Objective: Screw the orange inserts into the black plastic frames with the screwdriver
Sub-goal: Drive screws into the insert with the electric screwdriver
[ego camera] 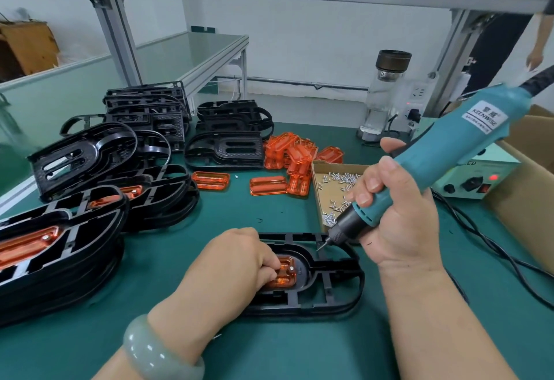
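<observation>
The fingertips (271, 268) of the left hand (233, 262) are curled and pressed close together, bearing down on the left end of an orange insert (283, 276); the thumb is hidden, so whether it pinches cannot be told. The insert sits in the recess of a black frame (329, 291) lying flat on the green mat (269, 217), near and central; a small silver screw (291, 268) shows in the insert's far side; a pale green bangle (159, 349) circles the left wrist.

The right hand (395, 226) wraps its fingers tightly round the lower barrel of a teal electric screwdriver (443, 145); the tool tilts, its bit (321, 247) pointing down and left at the frame's far rail, apart from the insert; whether the tip touches the rail cannot be told.

Just beyond the bit lies a shallow cardboard tray (317, 196) of loose screws; left of it is a heap of loose inserts (293, 151); farther left stand stacks of empty frames (120, 145); at the near left lie finished frames (45, 253) with inserts fitted. To the right sit a power supply box (473, 178) with a red light and a glass bottle (386, 94).
</observation>
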